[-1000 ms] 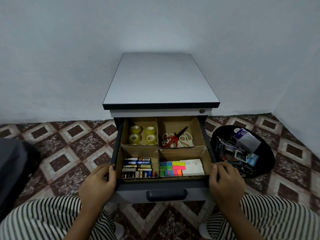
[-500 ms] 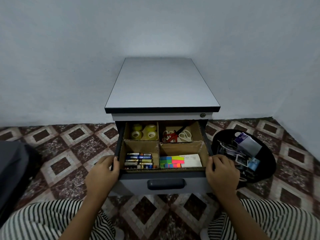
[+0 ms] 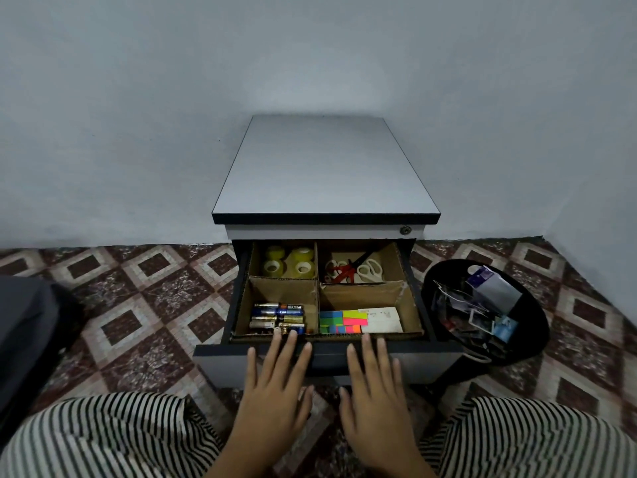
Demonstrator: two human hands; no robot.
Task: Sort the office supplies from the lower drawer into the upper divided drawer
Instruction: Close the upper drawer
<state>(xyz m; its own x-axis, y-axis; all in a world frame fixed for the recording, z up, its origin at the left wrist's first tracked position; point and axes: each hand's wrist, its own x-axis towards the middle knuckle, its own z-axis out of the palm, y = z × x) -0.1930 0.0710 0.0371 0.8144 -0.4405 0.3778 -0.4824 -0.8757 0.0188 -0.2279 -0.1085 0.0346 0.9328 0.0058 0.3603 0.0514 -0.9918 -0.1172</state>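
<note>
Both flat on drawer front: left hand, right hand; fingers straight, gripping nothing. It lay dead ahead, hands equally near.

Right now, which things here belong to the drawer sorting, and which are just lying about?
Job: divided drawer, tape rolls, scissors, batteries, sticky notes, left hand, right hand.
Lying about: black bin of scraps, dark bundle on the floor.
</note>
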